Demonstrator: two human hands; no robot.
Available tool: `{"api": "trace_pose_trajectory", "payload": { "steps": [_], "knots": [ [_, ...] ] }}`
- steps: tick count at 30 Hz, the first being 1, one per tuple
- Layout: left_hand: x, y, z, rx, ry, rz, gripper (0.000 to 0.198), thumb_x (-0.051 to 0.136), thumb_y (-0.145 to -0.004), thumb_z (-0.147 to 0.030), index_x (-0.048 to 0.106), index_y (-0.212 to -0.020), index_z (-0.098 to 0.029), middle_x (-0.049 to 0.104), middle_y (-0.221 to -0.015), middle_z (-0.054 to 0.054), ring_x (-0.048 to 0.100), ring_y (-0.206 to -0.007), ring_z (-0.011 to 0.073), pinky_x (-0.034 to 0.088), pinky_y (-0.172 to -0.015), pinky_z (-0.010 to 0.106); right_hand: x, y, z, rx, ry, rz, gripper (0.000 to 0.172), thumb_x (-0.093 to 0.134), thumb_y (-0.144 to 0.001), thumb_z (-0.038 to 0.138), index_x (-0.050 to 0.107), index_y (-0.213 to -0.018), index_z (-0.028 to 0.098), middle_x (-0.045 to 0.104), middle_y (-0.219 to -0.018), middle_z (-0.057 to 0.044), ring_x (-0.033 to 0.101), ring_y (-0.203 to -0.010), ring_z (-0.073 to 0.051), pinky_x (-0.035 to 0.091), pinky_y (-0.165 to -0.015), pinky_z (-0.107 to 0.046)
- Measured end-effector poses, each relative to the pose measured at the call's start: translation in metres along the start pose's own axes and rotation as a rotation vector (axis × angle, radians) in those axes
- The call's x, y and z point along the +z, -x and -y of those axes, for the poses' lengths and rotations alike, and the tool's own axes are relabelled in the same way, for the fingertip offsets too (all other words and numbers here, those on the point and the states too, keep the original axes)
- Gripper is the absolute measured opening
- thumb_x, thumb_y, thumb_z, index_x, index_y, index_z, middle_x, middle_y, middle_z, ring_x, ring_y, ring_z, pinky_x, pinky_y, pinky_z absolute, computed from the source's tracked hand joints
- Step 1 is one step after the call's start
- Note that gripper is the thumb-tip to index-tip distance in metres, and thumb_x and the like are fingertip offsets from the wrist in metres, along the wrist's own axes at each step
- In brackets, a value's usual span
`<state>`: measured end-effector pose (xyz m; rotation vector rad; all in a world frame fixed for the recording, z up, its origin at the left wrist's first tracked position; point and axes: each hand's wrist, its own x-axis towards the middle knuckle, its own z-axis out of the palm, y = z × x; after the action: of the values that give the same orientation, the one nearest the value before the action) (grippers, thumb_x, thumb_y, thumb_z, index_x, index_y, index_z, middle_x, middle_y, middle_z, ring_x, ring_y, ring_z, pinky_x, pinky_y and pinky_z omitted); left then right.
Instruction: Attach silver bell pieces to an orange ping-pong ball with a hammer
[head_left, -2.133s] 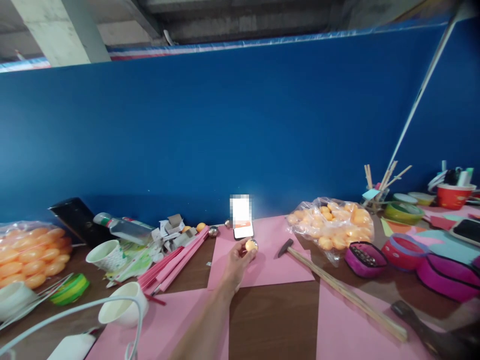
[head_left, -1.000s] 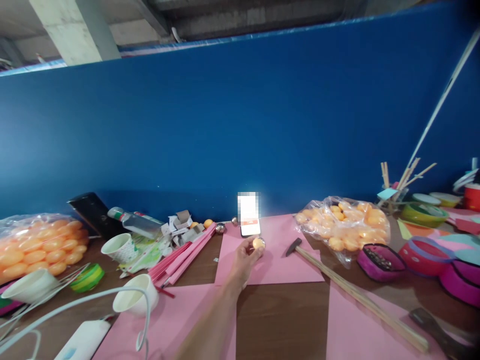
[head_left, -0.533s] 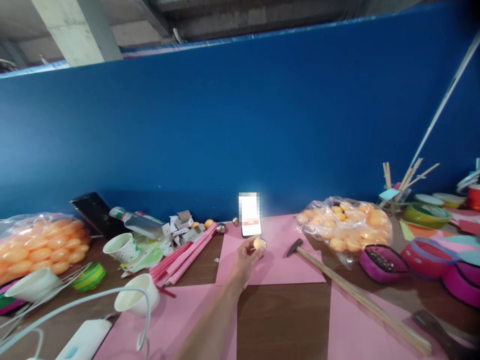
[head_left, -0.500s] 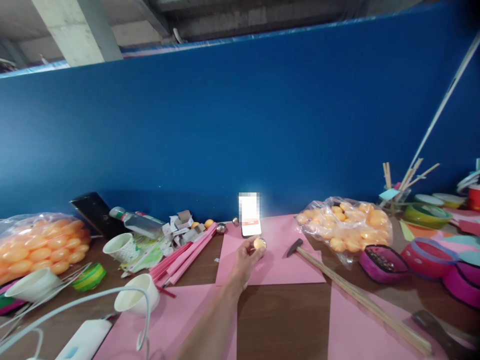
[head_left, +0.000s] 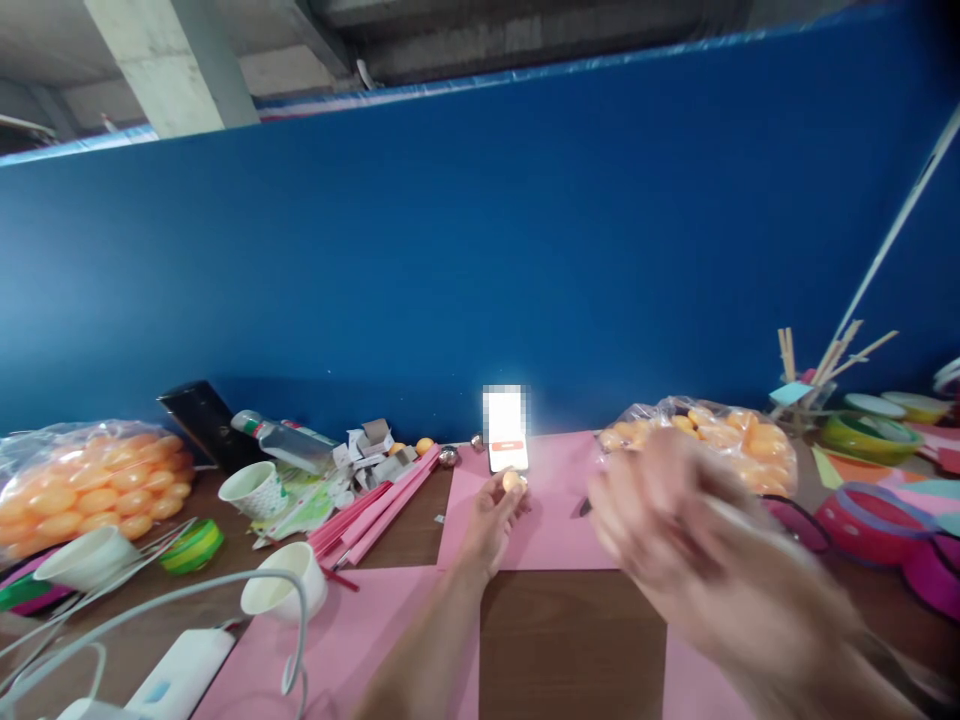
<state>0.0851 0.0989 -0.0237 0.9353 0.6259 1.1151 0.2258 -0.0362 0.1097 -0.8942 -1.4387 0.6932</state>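
Note:
My left hand (head_left: 495,515) is closed around a small orange ball (head_left: 514,481), holding it over a pink sheet (head_left: 555,540) just below a lit phone (head_left: 510,461). My right hand (head_left: 675,530) is in front on the right, its fingers smeared by motion, so whether it holds anything cannot be made out. Behind it, a clear bag of orange balls (head_left: 769,440) is partly covered. Only a dark bit of the hammer's head (head_left: 581,508) shows beside the right fingers; the handle is hidden.
On the left are a second bag of orange balls (head_left: 97,490), paper cups (head_left: 281,585), pink strips (head_left: 394,505), a clear bottle (head_left: 289,445) and a white cable (head_left: 187,590). Tape rolls (head_left: 870,440) and a red container (head_left: 862,520) are at right. A blue partition (head_left: 525,240) stands behind.
My right hand has come into view from the lower right, covering the hammer and part of the right-hand bag. My left hand still holds the orange ball near the phone.

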Motion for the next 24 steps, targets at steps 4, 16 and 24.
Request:
{"api": "trace_pose_trajectory", "payload": {
  "steps": [4,16,24],
  "knots": [
    [-0.002,-0.004,0.002,-0.008,0.12,-0.073,0.03,0.063,-0.072,-0.032,0.057,-0.095,-0.014,0.061,-0.083,0.006,0.059,-0.076,0.0136,0.046,-0.073,0.028,0.019,-0.043,-0.046,0.106,0.06,0.004,0.016,0.044,-0.086,0.034,0.05,-0.083,0.019,0.046,-0.057,0.004,0.041,-0.046,-0.008,0.036,-0.042,-0.02],
    [-0.008,-0.007,0.005,-0.028,0.224,-0.12,0.027,0.064,-0.069,-0.021,0.057,-0.095,-0.016,0.064,-0.085,0.005,0.062,-0.082,0.0143,0.048,-0.078,0.028,0.01,-0.018,-0.156,-0.077,0.933,0.198,0.02,0.039,-0.086,0.017,0.055,-0.097,0.017,0.059,-0.091,-0.007,0.052,-0.086,-0.019,0.041,-0.074,-0.03],
    [-0.008,-0.007,0.003,-0.043,0.276,-0.143,0.032,0.06,-0.074,-0.027,0.057,-0.104,-0.018,0.065,-0.089,0.005,0.062,-0.085,0.0174,0.049,-0.081,0.033,0.026,-0.016,-0.165,-0.073,1.064,0.362,0.02,0.041,-0.087,0.015,0.06,-0.083,0.018,0.058,-0.085,-0.006,0.049,-0.083,-0.018,0.039,-0.073,-0.027]
  ]
}}
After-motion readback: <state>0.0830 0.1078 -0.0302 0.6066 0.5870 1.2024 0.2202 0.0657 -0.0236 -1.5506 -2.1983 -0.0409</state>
